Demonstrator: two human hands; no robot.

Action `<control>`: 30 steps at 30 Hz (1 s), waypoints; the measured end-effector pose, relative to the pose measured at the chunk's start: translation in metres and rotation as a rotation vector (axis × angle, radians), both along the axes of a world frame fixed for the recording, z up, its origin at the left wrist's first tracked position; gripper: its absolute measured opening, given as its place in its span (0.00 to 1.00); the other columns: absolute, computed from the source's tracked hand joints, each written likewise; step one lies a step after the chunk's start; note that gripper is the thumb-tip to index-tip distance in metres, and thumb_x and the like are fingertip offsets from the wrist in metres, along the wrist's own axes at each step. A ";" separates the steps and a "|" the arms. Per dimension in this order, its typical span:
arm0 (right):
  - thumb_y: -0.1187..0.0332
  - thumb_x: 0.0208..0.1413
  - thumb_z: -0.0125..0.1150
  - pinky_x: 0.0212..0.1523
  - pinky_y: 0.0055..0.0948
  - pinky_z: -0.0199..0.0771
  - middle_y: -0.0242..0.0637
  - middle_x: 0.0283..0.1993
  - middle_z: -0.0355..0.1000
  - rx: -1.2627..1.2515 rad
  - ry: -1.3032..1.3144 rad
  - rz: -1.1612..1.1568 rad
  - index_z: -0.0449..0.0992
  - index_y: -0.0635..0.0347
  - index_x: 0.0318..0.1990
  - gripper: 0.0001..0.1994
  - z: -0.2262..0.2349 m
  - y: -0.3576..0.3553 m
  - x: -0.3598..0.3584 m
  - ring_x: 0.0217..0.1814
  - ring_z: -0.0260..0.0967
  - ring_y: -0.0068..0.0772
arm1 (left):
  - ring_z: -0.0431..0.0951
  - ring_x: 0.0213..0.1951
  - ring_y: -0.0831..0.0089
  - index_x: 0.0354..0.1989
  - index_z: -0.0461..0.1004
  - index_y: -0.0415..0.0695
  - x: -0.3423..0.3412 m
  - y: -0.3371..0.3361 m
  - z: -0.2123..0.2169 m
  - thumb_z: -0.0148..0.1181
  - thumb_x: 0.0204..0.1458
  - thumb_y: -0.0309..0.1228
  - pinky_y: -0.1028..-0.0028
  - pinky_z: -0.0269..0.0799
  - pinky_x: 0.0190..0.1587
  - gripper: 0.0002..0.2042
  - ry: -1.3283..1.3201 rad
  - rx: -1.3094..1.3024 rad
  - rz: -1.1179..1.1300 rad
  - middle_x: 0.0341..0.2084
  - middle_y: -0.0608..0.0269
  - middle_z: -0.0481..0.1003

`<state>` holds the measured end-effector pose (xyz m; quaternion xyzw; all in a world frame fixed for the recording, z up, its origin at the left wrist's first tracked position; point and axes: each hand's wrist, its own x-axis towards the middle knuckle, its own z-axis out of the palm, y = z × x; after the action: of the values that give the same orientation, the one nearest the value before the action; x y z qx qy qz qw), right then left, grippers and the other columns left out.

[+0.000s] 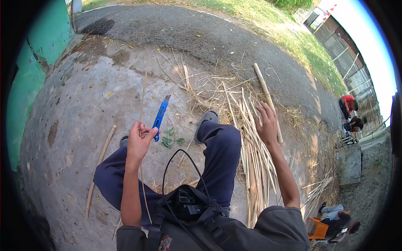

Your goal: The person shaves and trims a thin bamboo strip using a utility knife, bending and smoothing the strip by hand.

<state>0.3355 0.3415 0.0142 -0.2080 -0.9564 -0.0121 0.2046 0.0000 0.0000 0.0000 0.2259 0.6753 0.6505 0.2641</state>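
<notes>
Bottom centre: black chest pack (190,209) with a looped black cable, strapped on a dark shirt. Above it, dark blue trousers (217,154), knees bent, grey shoe (207,118) at mid-frame.

Left hand (140,142), left of centre: fingers clamped on blue utility knife (161,116), blade pointing up toward top of frame; same grip also pinching a thin bamboo sliver (143,138) running vertically through the fist.

Right hand (268,123), right of centre: fingers spread apart, hovering over or touching the pile of split bamboo strips (255,167); contact unclear. Strips fan from lower centre-right up to mid-frame.

Thicker bamboo pole (267,100) lying just beyond right hand. Another bamboo stick (99,167) on concrete at lower left.

Farther up: dry shavings, asphalt road (188,29), grass (301,37) upper right. Green wall (37,54) at upper left. Other people seated at right edge and lower right.
</notes>
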 end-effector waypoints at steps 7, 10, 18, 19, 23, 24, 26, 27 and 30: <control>0.48 0.70 0.57 0.85 0.53 0.43 0.40 0.82 0.60 -0.104 -0.354 0.938 0.72 0.46 0.73 0.28 -0.026 -0.113 0.031 0.86 0.54 0.39 | 0.87 0.42 0.72 0.39 0.58 0.48 0.021 -0.005 0.005 0.67 0.64 0.22 0.75 0.78 0.48 0.18 -0.050 0.024 -0.010 0.33 0.54 0.83; 0.49 0.73 0.53 0.85 0.59 0.41 0.43 0.80 0.63 0.040 -0.204 0.371 0.75 0.46 0.71 0.25 0.013 -0.045 0.005 0.84 0.56 0.41 | 0.87 0.42 0.72 0.39 0.58 0.48 0.020 -0.009 0.004 0.67 0.64 0.23 0.75 0.78 0.48 0.18 -0.057 0.022 -0.029 0.34 0.53 0.83; 0.51 0.72 0.56 0.77 0.51 0.59 0.48 0.76 0.67 -0.286 -0.039 0.282 0.74 0.53 0.70 0.25 0.046 -0.060 0.014 0.78 0.64 0.48 | 0.87 0.41 0.74 0.38 0.59 0.47 0.022 -0.011 0.017 0.68 0.64 0.22 0.79 0.77 0.41 0.18 -0.027 0.067 0.021 0.32 0.55 0.81; 0.49 0.73 0.55 0.75 0.51 0.61 0.49 0.75 0.68 -0.271 -0.146 0.449 0.74 0.53 0.71 0.27 0.031 -0.062 0.013 0.76 0.66 0.50 | 0.87 0.41 0.74 0.38 0.59 0.47 0.021 -0.009 0.017 0.68 0.64 0.22 0.79 0.77 0.41 0.18 -0.024 0.068 0.024 0.32 0.55 0.81; 0.46 0.75 0.49 0.67 0.46 0.71 0.60 0.65 0.74 -0.867 -0.501 -0.426 0.73 0.59 0.70 0.29 -0.099 0.034 0.072 0.66 0.73 0.60 | 0.86 0.42 0.73 0.38 0.58 0.48 0.018 -0.010 0.006 0.68 0.64 0.22 0.76 0.78 0.45 0.18 0.001 0.091 -0.026 0.33 0.55 0.81; 0.46 0.75 0.48 0.68 0.46 0.71 0.60 0.65 0.74 -0.754 -0.406 -0.339 0.72 0.61 0.70 0.30 -0.120 0.023 0.097 0.67 0.73 0.59 | 0.87 0.43 0.70 0.39 0.58 0.49 0.018 -0.011 0.003 0.68 0.64 0.22 0.73 0.79 0.48 0.18 -0.016 0.034 -0.032 0.33 0.55 0.82; 0.46 0.76 0.47 0.68 0.46 0.70 0.60 0.65 0.73 -0.631 -0.314 -0.234 0.71 0.63 0.70 0.30 -0.110 0.023 0.090 0.67 0.73 0.57 | 0.87 0.43 0.71 0.39 0.58 0.49 0.015 -0.001 0.009 0.68 0.64 0.22 0.74 0.78 0.48 0.18 -0.032 0.066 -0.024 0.34 0.55 0.82; 0.48 0.76 0.47 0.72 0.46 0.67 0.60 0.69 0.70 -0.765 -0.057 -0.263 0.70 0.64 0.71 0.30 -0.080 -0.011 0.065 0.72 0.69 0.56 | 0.87 0.43 0.71 0.39 0.58 0.49 0.019 -0.012 0.008 0.68 0.64 0.22 0.74 0.78 0.48 0.18 -0.061 0.062 -0.022 0.34 0.54 0.82; 0.52 0.75 0.47 0.84 0.47 0.43 0.54 0.84 0.51 -0.828 0.397 -0.200 0.62 0.60 0.78 0.31 -0.013 -0.087 0.015 0.88 0.44 0.55 | 0.87 0.43 0.71 0.39 0.58 0.49 0.018 -0.014 0.006 0.68 0.64 0.22 0.75 0.78 0.48 0.18 -0.036 0.014 -0.006 0.34 0.54 0.83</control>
<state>0.3505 0.2544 0.0016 -0.3614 -0.7983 0.3910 0.2814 0.0177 -0.0136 0.0062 0.2181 0.6652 0.6583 0.2767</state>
